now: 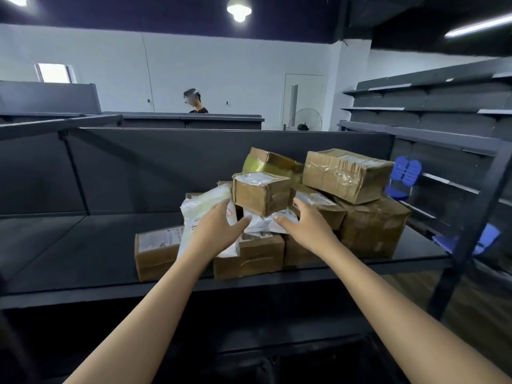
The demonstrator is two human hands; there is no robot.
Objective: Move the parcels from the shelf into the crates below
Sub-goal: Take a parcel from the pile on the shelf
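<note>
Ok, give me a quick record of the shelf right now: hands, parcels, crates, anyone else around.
left hand: open, fingers on the white soft parcel
right hand: open, thumb at the flat white bag, fingers beside the small box
pile: taped cardboard boxes stacked on the shelf
top of pile: large taped box
crates: too dark under the shelf to make out
other person: behind the far shelving
</note>
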